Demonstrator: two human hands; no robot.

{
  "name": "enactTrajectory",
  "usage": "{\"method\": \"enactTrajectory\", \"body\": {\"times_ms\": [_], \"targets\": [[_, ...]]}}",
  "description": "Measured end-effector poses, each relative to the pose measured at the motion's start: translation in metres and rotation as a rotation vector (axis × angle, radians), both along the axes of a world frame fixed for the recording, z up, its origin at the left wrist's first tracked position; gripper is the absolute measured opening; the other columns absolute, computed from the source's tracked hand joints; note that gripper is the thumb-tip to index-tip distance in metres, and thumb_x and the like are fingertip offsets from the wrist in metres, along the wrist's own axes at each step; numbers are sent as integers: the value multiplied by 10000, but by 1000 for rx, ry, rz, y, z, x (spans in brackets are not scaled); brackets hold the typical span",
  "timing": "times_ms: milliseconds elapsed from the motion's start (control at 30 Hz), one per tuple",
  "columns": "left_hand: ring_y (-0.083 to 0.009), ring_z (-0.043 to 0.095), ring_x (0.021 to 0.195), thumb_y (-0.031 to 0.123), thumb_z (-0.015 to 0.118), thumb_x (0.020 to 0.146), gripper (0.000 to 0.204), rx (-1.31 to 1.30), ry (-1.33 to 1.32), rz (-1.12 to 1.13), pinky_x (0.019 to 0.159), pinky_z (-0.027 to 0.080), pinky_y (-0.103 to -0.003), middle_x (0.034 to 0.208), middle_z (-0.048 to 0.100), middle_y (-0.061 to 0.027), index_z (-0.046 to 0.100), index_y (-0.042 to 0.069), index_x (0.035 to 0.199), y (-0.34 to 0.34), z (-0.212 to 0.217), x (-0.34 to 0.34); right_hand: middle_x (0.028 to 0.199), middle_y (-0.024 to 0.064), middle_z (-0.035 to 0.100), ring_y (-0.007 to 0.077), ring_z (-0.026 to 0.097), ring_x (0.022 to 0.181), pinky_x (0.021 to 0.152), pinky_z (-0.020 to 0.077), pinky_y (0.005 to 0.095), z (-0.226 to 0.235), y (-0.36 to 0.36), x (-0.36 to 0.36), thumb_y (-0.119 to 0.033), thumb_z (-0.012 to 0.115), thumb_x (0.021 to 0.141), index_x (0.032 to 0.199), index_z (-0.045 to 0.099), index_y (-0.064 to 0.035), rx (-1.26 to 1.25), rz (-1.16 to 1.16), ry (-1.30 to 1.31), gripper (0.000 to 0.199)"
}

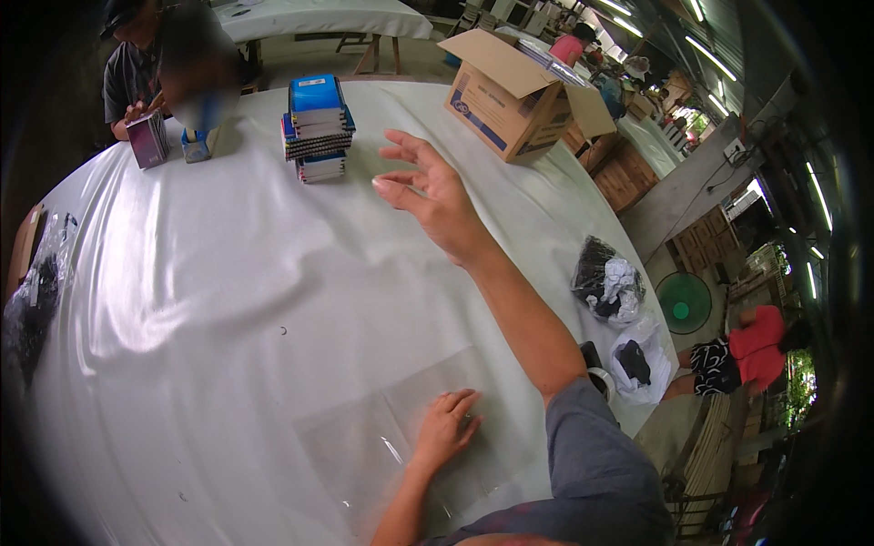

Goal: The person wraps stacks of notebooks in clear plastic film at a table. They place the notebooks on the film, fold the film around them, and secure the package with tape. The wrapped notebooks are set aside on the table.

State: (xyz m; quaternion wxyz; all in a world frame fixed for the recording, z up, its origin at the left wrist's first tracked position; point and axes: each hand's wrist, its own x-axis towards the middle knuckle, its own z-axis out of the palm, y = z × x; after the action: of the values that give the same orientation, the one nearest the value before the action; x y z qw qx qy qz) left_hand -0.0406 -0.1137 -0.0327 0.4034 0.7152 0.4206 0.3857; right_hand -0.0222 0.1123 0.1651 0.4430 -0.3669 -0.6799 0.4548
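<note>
My right hand (423,187) is stretched far over the table, fingers apart and nothing in them. Just left of it stands a stack of spiral-bound notebooks (319,123), the top one with a blue cover; a gap separates hand and stack. Close to me, a clear plastic sheet or bag (350,432) lies flat on the white-covered table (209,364). On its right part rests my left hand (444,428), slightly blurred, its fingers loosely spread over the plastic.
An open cardboard box (501,100) stands at the far right. Plastic bags with dark contents (608,282) lie along the right edge, more dark-filled plastic (41,291) at the left. Across the table, a person holds dark notebooks (147,141) beside a blue tape dispenser (195,146).
</note>
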Motion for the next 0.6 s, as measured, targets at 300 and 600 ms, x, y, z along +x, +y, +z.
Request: {"method": "enactTrajectory", "body": {"times_ms": [300,600], "targets": [[-315,502,1131,328,669,804,537,-136,-222,-127,1003,364,-406,1278,508,-133,513,112,1269,-2,24,-17,1317,144,392,281,484,1119,904,445,420,-36,89,-31,-146,701,749,1381,347,-172,689,-272,-691,725],[-360,473,1142,400,663,797,657,26,-88,-201,1018,335,-423,1314,448,-197,438,113,1343,-2,9,-21,1488,104,159,286,230,1368,974,301,639,-49,169,-61,-207,776,620,1438,93,-415,774,-456,-1158,1085]]}}
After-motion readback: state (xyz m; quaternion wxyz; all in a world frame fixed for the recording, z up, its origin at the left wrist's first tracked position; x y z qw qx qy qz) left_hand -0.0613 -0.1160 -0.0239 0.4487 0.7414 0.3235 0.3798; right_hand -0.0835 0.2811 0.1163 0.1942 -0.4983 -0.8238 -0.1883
